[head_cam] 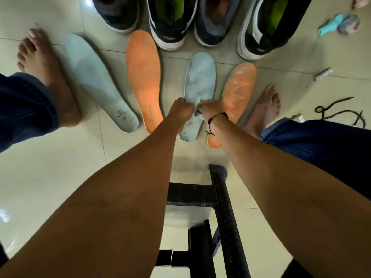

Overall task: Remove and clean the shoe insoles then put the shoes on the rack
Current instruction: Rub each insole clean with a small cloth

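Observation:
Four insoles lie side by side on the tiled floor: a pale grey-blue insole at the left, an orange insole, a second grey-blue insole and a second orange insole at the right. Over the middle of the second grey-blue insole, my left hand and my right hand are both fisted, knuckles almost touching. Between them they grip a bunched grey-blue cloth. Whether the cloth touches the insole I cannot tell. Four dark shoes line the top edge, among them a white-soled shoe and another.
My bare feet rest either side of the insoles. A black stool frame stands below my arms. A teal brush, a small grey block and a black lace lie at the right.

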`<state>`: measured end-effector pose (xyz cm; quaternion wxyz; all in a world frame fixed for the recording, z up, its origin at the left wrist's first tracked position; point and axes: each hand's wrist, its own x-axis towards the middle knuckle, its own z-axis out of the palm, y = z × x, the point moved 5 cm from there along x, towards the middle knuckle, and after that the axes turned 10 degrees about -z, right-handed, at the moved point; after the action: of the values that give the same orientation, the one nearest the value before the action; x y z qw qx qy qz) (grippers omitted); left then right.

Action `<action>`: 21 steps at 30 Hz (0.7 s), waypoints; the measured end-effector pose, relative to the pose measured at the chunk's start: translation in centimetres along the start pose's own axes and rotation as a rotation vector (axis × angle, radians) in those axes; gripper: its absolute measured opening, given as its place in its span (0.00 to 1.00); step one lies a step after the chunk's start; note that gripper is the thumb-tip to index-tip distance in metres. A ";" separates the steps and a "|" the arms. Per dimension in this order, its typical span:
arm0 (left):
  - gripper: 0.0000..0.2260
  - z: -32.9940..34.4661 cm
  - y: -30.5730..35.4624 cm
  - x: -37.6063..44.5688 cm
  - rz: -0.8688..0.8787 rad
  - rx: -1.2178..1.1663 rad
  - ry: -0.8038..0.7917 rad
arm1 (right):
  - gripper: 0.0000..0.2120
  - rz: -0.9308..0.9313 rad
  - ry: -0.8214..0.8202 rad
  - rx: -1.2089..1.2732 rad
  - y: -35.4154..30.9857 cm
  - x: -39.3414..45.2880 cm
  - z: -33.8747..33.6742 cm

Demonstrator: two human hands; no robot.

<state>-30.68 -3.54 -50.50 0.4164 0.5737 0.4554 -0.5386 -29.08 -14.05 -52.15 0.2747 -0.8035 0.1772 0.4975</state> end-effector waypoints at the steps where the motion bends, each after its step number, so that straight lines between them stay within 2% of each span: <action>1: 0.12 0.3 0.0 0.2 0.001 0.004 0.000 | 0.18 0.025 0.024 0.048 0.2 -0.3 -0.1; 6: 0.05 0.2 -0.1 -0.8 -0.004 0.014 -0.001 | 0.15 0.083 0.020 0.060 1.1 -1.5 -0.9; 9: 0.04 -0.2 -0.1 -2.3 0.008 0.000 0.001 | 0.15 0.026 0.046 0.082 0.9 -3.0 -1.8; 11: 0.07 -0.5 -0.1 -4.0 0.029 -0.016 0.001 | 0.12 0.081 0.078 0.318 0.9 -4.0 -2.0; 13: 0.10 -1.0 -0.2 -6.2 0.056 -0.050 0.008 | 0.06 0.105 0.127 0.374 0.0 -6.2 -3.0; 15: 0.12 -1.8 0.1 -8.3 0.094 -0.096 0.038 | 0.14 0.106 0.174 0.417 -0.8 -8.1 -3.9; 21: 0.12 -4.5 1.2 -17.7 0.298 -0.173 0.071 | 0.18 -0.073 0.348 0.684 -5.3 -16.1 -7.5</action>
<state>-28.51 -0.82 -32.59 0.5231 0.6156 0.4243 -0.4090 -27.95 -14.35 -33.69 0.5103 -0.7438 0.3480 0.2555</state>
